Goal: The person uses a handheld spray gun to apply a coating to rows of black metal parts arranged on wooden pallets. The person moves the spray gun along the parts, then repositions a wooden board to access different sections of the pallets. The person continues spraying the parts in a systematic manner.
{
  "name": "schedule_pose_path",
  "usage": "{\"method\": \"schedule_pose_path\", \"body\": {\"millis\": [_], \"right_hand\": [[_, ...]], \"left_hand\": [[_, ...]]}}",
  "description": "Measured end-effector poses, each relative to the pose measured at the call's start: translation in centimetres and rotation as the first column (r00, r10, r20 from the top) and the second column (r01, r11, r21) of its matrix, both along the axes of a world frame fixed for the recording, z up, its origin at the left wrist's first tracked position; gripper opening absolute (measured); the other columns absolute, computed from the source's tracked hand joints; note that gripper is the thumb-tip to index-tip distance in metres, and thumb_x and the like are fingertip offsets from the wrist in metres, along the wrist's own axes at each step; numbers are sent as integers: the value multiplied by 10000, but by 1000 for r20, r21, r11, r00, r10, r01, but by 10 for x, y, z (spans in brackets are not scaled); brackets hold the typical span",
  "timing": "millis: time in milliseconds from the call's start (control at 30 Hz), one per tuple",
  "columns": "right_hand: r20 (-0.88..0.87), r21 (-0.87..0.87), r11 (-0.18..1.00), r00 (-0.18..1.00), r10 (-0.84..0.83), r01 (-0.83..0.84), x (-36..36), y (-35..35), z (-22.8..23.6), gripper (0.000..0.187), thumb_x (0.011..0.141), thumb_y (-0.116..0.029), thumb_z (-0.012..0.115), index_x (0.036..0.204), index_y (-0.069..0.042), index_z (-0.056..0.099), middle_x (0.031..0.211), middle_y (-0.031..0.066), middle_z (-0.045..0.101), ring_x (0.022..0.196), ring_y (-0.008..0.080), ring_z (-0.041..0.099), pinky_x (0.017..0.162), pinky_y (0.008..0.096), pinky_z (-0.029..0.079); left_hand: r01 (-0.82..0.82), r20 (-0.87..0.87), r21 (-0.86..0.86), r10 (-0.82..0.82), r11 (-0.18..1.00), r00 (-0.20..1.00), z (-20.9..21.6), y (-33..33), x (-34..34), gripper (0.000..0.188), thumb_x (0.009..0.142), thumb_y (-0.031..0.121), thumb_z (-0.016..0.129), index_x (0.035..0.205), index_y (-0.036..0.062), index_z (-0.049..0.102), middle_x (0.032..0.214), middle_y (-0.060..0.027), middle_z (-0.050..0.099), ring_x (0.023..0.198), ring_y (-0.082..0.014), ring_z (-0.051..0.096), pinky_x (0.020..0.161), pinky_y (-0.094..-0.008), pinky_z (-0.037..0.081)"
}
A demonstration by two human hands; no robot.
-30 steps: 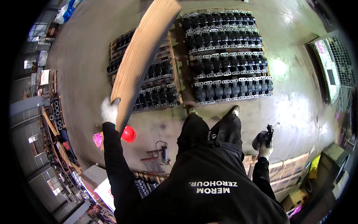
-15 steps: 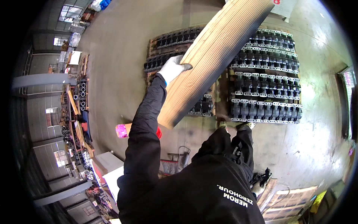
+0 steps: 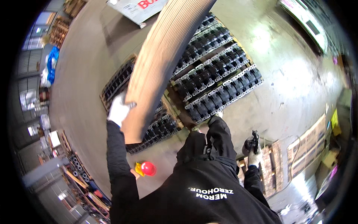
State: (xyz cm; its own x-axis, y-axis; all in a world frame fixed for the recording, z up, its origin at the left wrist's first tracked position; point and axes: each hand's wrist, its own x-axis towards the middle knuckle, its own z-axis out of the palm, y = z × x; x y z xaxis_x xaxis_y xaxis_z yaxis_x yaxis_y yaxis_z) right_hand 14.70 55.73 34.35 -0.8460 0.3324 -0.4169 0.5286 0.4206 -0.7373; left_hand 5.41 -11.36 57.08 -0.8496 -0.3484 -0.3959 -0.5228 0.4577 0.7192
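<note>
My left hand (image 3: pixel 120 110), in a white glove with dark fingertips, grips the near left edge of a long tan ribbed sheet (image 3: pixel 154 65). It looks like corrugated cardboard, slightly bowed, with one dark edge. The sheet slants up over the rows of parts, and its far end runs out of the picture. Low on the right, my gloved right hand (image 3: pixel 255 159) is closed round a black hand tool (image 3: pixel 252 143) whose kind I cannot make out. Below the sheet, rows of black metal parts with silver flanges (image 3: pixel 220 93) lie on pallets, partly hidden by it.
A grey box-like container (image 3: pixel 128 11) stands at the far left. Wooden pallets (image 3: pixel 274 168) lie at the right, with a cable (image 3: pixel 296 156) nearby. A round red thing (image 3: pixel 148 168) sits left of my legs. Cluttered shelves (image 3: pixel 80 168) line the left wall.
The view has turned to the right. My left hand still holds the sheet, now lying further left in the picture. My right hand and its black tool now show clearly at the lower right.
</note>
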Motion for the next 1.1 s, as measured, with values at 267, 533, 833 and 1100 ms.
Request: {"method": "schedule_pose_path", "body": {"millis": [267, 533, 833, 1100], "right_hand": [[29, 40, 998, 998, -52, 50, -27, -19, 4, 347, 876, 10, 598, 1222, 33, 601, 1083, 127, 693, 1003, 189, 642, 916, 301, 473], [-11, 127, 987, 996, -93, 94, -29, -54, -28, 338, 864, 15, 601, 1201, 16, 623, 1067, 83, 686, 967, 165, 631, 894, 296, 482], [53, -11, 954, 953, -299, 300, -19, -107, -84, 280, 884, 27, 611, 1164, 33, 616, 1018, 64, 677, 928, 137, 613, 862, 281, 481], [144, -112, 911, 913, -381, 397, -26, -117, -148, 316, 867, 73, 631, 1178, 23, 614, 1100, 62, 662, 982, 140, 606, 895, 287, 484]], "left_hand": [[-46, -44, -467, 28, 883, 999, -132, -2, -1, 329, 844, 9, 640, 1160, -66, 585, 1074, -184, 685, 991, -284, 661, 904, -313, 479], [46, 3, -234, -46, 971, 999, -239, -21, -137, 233, 847, 5, 632, 1075, -30, 597, 969, -150, 684, 898, -229, 653, 824, -296, 484], [158, -1, -90, -158, 983, 987, -389, -24, -214, 291, 839, -10, 630, 1123, -54, 587, 1040, -142, 684, 948, -232, 646, 875, -298, 475], [151, 96, 35, -154, 988, 983, -475, -10, -276, 429, 876, -21, 629, 1285, -74, 511, 1206, -135, 636, 1079, -201, 605, 952, -287, 457]]}}
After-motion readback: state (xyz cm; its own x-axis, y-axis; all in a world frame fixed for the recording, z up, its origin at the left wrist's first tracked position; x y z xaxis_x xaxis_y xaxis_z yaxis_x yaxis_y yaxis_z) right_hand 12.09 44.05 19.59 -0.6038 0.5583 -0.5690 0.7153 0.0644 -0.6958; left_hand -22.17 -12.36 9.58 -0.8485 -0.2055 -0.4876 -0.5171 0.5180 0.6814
